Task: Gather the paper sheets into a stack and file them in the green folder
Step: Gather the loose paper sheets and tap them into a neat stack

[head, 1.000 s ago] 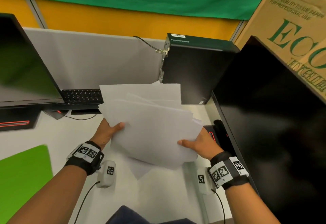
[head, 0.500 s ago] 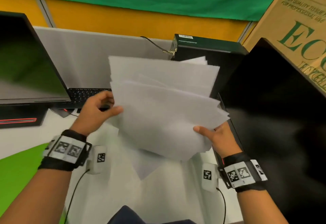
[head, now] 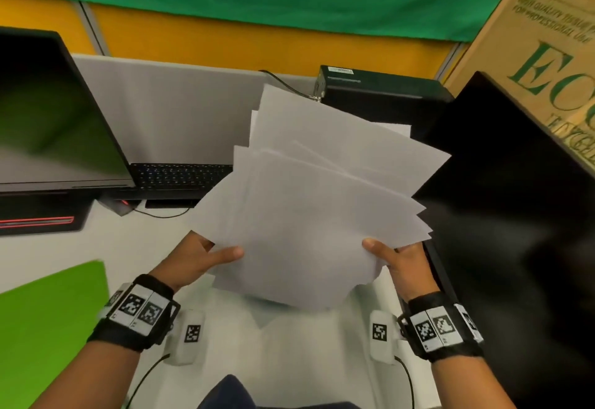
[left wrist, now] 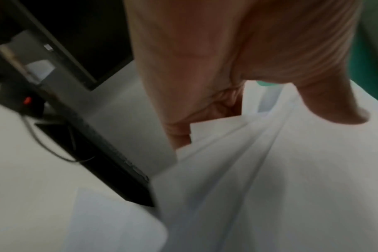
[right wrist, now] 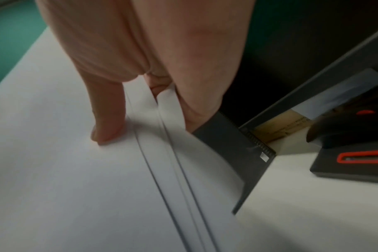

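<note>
A loose, uneven stack of white paper sheets [head: 309, 202] is held up above the white desk [head: 48, 257], its edges fanned out. My left hand [head: 206, 257] pinches its lower left edge, thumb on top, fingers behind. My right hand [head: 391, 255] grips the lower right edge the same way. In the left wrist view the thumb [left wrist: 334, 105] presses on the paper sheets [left wrist: 281, 187]; in the right wrist view the thumb [right wrist: 107, 122] lies on the top sheet [right wrist: 65, 170] with fingers under the fanned edges. The green folder [head: 48, 328] lies flat at the desk's lower left.
A dark monitor [head: 48, 125] and black keyboard [head: 180, 176] stand at the left. A black computer case [head: 370, 93] stands behind the sheets. A large dark screen [head: 515, 231] is close on the right, with a cardboard box [head: 531, 54] behind it. One more sheet [left wrist: 110, 221] lies on the desk.
Both hands have lifted the sheets off the desk and swung them to the right. The left hand let go for a moment and now pinches the lower left edge again.
</note>
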Available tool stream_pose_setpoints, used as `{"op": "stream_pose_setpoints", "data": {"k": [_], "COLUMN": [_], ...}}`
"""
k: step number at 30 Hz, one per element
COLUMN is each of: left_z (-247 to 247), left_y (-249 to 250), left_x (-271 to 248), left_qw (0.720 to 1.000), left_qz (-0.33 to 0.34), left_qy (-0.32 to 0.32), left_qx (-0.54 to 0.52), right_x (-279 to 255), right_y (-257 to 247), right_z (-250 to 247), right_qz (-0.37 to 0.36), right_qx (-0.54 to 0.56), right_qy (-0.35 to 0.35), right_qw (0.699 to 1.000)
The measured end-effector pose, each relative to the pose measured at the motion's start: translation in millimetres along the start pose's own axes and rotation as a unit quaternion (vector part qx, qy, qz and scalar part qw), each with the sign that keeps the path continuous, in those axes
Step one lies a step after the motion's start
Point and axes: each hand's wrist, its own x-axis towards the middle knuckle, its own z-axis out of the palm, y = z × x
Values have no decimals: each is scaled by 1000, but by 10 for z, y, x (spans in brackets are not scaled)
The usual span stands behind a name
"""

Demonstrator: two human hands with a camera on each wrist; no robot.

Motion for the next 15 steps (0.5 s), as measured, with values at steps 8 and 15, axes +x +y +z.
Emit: {"op": "stream_pose_setpoints", "data": {"k": [8,15], "left_z": [97,176], "left_y": [-75,115], "left_x": [-84,-233], "left_qw": [993,985], "left_qz": [73,129], "left_qy": [92,116], "left_qx": [26,-1], "right_x": [-140,-261], "right_y": [107,194], "right_z": [179,197], "right_qz": [-30,-33], "right_qx": [-67,-58], "right_qy": [-18,-7], "right_qw": [997,998]}}
